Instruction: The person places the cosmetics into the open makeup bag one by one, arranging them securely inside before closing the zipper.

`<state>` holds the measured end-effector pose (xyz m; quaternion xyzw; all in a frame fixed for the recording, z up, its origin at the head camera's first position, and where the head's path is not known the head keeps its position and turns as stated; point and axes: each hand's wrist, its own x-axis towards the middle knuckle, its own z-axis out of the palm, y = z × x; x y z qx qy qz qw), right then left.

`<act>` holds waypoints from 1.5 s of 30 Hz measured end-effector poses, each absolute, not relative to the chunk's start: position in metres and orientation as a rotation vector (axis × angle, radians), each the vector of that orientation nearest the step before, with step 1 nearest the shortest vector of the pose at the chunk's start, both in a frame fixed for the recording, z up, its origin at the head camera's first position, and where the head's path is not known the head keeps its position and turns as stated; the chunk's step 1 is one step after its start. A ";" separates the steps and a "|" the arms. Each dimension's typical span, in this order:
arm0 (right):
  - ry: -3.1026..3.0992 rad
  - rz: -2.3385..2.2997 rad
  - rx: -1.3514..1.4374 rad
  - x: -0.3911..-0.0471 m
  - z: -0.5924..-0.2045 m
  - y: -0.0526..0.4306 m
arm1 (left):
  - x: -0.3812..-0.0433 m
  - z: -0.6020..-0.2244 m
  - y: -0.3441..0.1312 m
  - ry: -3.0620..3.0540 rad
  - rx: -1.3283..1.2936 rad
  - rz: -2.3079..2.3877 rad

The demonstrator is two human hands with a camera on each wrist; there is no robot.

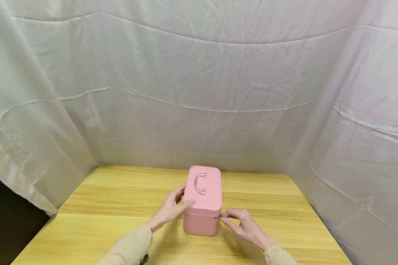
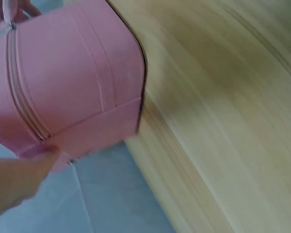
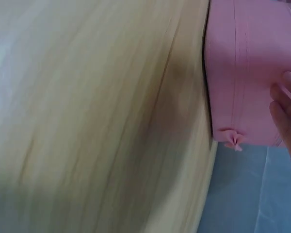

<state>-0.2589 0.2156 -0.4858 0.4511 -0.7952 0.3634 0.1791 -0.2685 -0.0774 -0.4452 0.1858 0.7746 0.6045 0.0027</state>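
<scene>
A pink zippered cosmetic case (image 1: 212, 184) stands on the wooden table, with a silver handle (image 1: 196, 182) on its lid. My left hand (image 1: 169, 210) holds the case at its left side, thumb on the lid's edge and fingers along the side wall. At the near right corner my right hand (image 1: 246, 225) pinches the small metal zipper pull (image 2: 12, 26) between thumb and index finger. The zipper track (image 2: 22, 97) runs round the case below the lid. A small pink bow (image 3: 233, 138) sits low on the case in the right wrist view.
The wooden table (image 1: 126, 195) extends to both sides of the case. Pale grey cloth (image 1: 199, 77) hangs behind the table and along its sides. A dark area (image 1: 10, 217) shows at the lower left beyond the cloth.
</scene>
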 end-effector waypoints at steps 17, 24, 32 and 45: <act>-2.076 0.793 1.348 -0.250 -0.477 0.172 | -0.278 -0.442 -0.095 2.482 0.414 1.895; -2.105 0.727 1.260 -0.247 -0.480 0.155 | -0.276 -0.441 -0.089 2.706 0.369 1.735; -2.151 0.662 1.165 -0.245 -0.480 0.139 | -0.282 -0.439 -0.090 2.668 0.367 1.754; -2.172 0.554 1.136 -0.244 -0.479 0.137 | -0.284 -0.439 -0.096 2.594 0.413 1.791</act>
